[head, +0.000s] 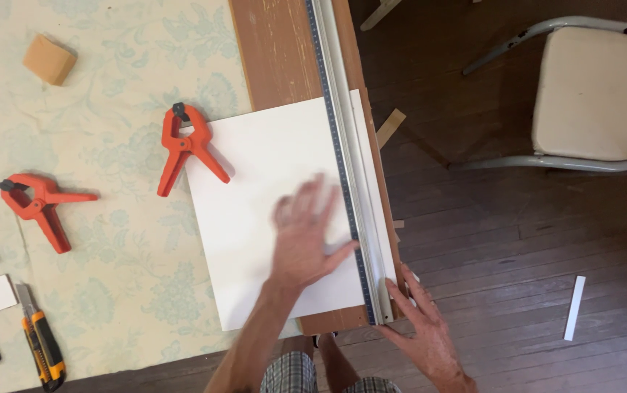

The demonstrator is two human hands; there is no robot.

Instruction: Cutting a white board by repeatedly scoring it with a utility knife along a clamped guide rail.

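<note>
Our left hand (302, 236) lies flat, fingers spread, on the white sheet (270, 211) at centre. Our right hand (422, 327), at 5 o'clock, pinches the near end of the metal ruler (348, 160) along the sheet's right edge. An orange clamp (186, 145) lies at 10 o'clock.

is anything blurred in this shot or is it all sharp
Head view: the left hand over the white square board is smeared by motion blur; the right hand at the long metal ruler's near end is sharper; the orange spring clamps cast soft, short shadows under even light.
</note>
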